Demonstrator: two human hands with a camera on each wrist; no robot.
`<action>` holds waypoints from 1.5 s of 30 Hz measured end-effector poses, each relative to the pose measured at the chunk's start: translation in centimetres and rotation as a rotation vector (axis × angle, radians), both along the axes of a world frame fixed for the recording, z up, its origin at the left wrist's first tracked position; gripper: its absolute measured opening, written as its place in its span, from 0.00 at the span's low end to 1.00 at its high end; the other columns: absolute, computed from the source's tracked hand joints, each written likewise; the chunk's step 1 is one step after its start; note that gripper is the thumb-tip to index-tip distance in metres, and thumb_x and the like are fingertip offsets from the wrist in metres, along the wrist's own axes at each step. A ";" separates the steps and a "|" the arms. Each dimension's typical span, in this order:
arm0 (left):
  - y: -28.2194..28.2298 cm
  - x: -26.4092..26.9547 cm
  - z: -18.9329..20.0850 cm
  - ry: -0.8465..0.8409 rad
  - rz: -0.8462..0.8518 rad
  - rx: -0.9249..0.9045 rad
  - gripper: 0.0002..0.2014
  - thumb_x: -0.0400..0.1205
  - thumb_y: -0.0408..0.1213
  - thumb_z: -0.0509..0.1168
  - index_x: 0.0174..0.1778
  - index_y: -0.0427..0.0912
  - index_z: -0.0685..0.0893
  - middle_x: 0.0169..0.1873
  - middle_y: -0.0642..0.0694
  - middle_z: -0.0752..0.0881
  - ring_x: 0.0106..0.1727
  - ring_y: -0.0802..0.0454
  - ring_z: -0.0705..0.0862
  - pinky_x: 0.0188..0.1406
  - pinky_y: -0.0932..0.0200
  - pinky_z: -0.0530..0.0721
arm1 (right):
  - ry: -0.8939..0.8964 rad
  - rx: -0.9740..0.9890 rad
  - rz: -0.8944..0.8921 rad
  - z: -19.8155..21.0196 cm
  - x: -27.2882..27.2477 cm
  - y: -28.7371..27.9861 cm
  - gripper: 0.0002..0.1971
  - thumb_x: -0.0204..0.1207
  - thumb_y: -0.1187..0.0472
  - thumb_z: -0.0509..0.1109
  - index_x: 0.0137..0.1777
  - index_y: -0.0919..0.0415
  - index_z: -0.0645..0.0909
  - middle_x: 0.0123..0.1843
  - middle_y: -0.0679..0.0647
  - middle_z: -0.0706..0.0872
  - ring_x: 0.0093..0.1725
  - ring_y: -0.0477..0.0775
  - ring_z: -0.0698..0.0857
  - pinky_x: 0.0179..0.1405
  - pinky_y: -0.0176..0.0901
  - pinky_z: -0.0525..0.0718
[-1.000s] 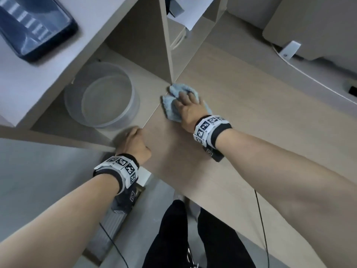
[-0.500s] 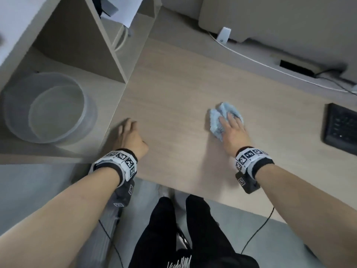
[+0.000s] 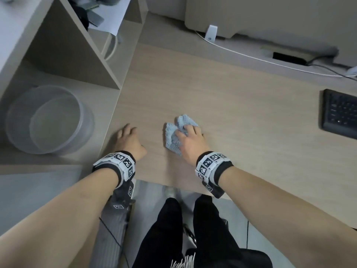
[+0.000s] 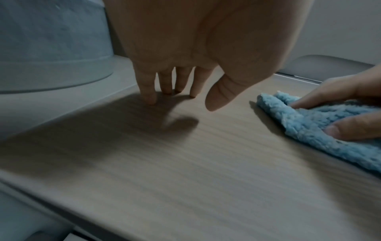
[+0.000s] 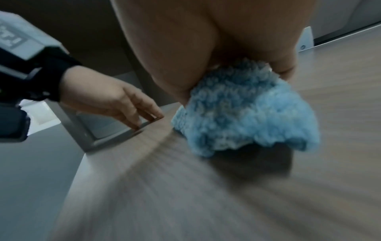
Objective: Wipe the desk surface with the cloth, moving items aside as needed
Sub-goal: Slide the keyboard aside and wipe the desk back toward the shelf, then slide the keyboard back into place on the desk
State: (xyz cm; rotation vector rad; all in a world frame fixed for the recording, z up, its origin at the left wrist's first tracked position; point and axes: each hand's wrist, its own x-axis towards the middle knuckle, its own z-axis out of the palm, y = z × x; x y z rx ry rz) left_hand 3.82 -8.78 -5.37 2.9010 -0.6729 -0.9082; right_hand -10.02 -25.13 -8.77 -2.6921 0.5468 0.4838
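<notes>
A crumpled light-blue cloth [image 3: 172, 136] lies on the light wood desk [image 3: 241, 105] near its front edge. My right hand [image 3: 190, 141] presses down on it, thumb and fingers bunching the fabric [image 4: 309, 127]. In the right wrist view the cloth [image 5: 247, 117] bulges out from under the palm. My left hand [image 3: 127, 139] sits a short way left of the cloth, by the shelf unit's edge. Its straight fingers [image 4: 148, 91] touch the desk with their tips, and it holds nothing.
A clear plastic bowl [image 3: 48, 118] stands in the shelf unit's lower bay at left, beside an upright divider [image 3: 81, 51]. A black keyboard [image 3: 340, 113] lies at the right edge. A white cable [image 3: 251, 55] runs along the back. My legs are below the desk's front edge.
The right hand swept the cloth from the shelf divider's corner out to the right, then back left and nearer, close to the left hand. The left hand stayed on the desk.
</notes>
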 end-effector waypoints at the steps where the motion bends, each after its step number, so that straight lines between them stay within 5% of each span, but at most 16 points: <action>1: 0.2 0.2 0.2 0.014 0.009 -0.004 0.33 0.76 0.33 0.60 0.80 0.40 0.64 0.85 0.44 0.54 0.84 0.42 0.54 0.81 0.53 0.55 | -0.004 0.049 -0.020 0.2 0.0 -0.3 0.29 0.77 0.60 0.68 0.79 0.52 0.70 0.77 0.58 0.68 0.75 0.64 0.65 0.70 0.66 0.73; 5: 0.7 0.1 1.7 -0.008 0.052 -0.023 0.29 0.77 0.33 0.60 0.77 0.39 0.69 0.81 0.42 0.65 0.81 0.41 0.64 0.78 0.53 0.61 | -0.022 0.222 -0.117 1.8 0.8 -1.7 0.25 0.80 0.60 0.67 0.78 0.53 0.73 0.76 0.57 0.72 0.76 0.63 0.68 0.76 0.55 0.70; 9: 1.7 -0.6 2.8 0.022 0.149 -0.077 0.19 0.73 0.31 0.61 0.61 0.33 0.77 0.67 0.33 0.78 0.68 0.34 0.75 0.68 0.48 0.73 | -0.148 0.271 -0.091 2.9 4.2 -0.1 0.25 0.80 0.60 0.66 0.78 0.56 0.73 0.73 0.57 0.74 0.74 0.63 0.69 0.76 0.54 0.69; 18: 5.6 -0.3 3.8 0.073 0.292 -0.152 0.20 0.75 0.32 0.62 0.65 0.36 0.77 0.65 0.34 0.78 0.68 0.34 0.76 0.70 0.48 0.74 | -0.144 0.361 0.170 2.2 9.9 5.7 0.26 0.77 0.54 0.70 0.75 0.61 0.77 0.75 0.62 0.75 0.73 0.72 0.71 0.69 0.65 0.76; 24: 1.9 -1.1 4.5 0.075 0.229 -0.226 0.17 0.77 0.30 0.61 0.62 0.33 0.78 0.63 0.31 0.80 0.65 0.33 0.79 0.65 0.48 0.77 | -0.167 0.300 0.082 3.9 6.3 1.0 0.22 0.79 0.61 0.70 0.73 0.64 0.77 0.72 0.65 0.78 0.69 0.70 0.75 0.70 0.55 0.72; 32: -13.6 -5.1 5.1 0.077 -0.057 -0.174 0.20 0.80 0.39 0.59 0.68 0.40 0.77 0.66 0.35 0.81 0.67 0.34 0.79 0.66 0.46 0.78 | -0.138 0.187 -0.301 6.7 -5.4 -14.9 0.25 0.82 0.54 0.67 0.77 0.59 0.73 0.76 0.60 0.75 0.74 0.64 0.74 0.74 0.52 0.69; 41: -38.9 -21.1 4.4 0.259 -0.224 -0.241 0.22 0.81 0.44 0.63 0.71 0.42 0.76 0.65 0.42 0.85 0.67 0.40 0.81 0.68 0.54 0.76 | -0.168 0.067 -0.933 8.8 -32.5 -39.8 0.24 0.81 0.49 0.68 0.74 0.61 0.76 0.72 0.61 0.80 0.71 0.63 0.78 0.71 0.52 0.75; 45: -50.1 -30.0 3.4 0.309 -0.197 -0.257 0.24 0.81 0.45 0.65 0.72 0.40 0.75 0.67 0.40 0.83 0.67 0.39 0.80 0.70 0.50 0.76 | -0.153 0.050 -1.162 8.5 -44.4 -48.7 0.25 0.81 0.49 0.68 0.73 0.64 0.77 0.70 0.64 0.83 0.69 0.64 0.80 0.68 0.49 0.75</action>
